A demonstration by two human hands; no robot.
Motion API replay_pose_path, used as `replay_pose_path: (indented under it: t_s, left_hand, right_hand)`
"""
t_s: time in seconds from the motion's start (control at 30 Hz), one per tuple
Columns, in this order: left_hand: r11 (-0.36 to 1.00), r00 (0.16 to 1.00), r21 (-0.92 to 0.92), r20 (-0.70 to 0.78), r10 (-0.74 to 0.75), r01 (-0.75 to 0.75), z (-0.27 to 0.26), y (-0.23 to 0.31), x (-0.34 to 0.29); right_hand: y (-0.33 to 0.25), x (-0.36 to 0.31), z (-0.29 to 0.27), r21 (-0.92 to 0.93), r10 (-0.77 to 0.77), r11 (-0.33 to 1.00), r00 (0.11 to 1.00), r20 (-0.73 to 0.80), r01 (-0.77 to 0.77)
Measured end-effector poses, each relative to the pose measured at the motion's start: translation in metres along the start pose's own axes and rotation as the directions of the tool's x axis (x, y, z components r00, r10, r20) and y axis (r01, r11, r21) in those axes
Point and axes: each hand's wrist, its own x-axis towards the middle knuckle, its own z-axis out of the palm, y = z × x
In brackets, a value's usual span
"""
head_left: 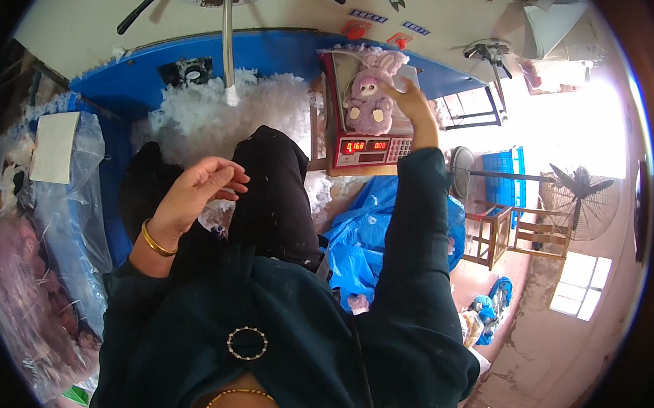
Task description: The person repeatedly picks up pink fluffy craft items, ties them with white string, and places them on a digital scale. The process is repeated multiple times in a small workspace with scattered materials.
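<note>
A plush rabbit (pixel 368 102), lilac with long ears and pale feet, lies face up on the pan of a red digital scale (pixel 369 149) with a lit display. Beside the toy is my right hand (pixel 413 109), reaching in from the right with its fingers apart; it seems to hold nothing. My left hand (pixel 196 191) hovers over my lap, fingers loosely bent and a gap showing between them. Nothing shows in it, and a gold bangle (pixel 157 239) circles that wrist.
White stuffing (pixel 236 116) heaps along the blue machine table (pixel 139 72), under a metal filling tube (pixel 228 46). At left are a clear plastic bag of pink plush pieces (pixel 28 286) and a pale card (pixel 54 146). Right of my legs spreads a blue sack (pixel 358 238); beyond it, a standing fan (pixel 579 202).
</note>
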Motion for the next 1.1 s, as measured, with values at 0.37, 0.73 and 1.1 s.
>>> replay_pose_path:
  t_s: [0.37, 0.73, 1.1]
  left_hand:
    - [0.994, 0.989, -0.104, -0.141, -0.046, 0.031, -0.019, -0.028, -0.009]
    - [0.988, 0.992, -0.113, -0.083, 0.092, -0.101, 0.003, -0.030, -0.008]
    - [0.802, 0.780, 0.593, -0.469, 0.415, -0.071, -0.114, -0.049, -0.087]
  right_hand:
    - [-0.023, -0.009, -0.007, 0.142, 0.283, 0.948, 0.958, 0.044, -0.286]
    - [-0.126, -0.147, 0.112, 0.667, -0.393, 0.722, 0.902, 0.180, 0.182]
    - [-0.046, -0.171, 0.050, -0.233, -0.651, 0.680, 0.719, 0.245, 0.695]
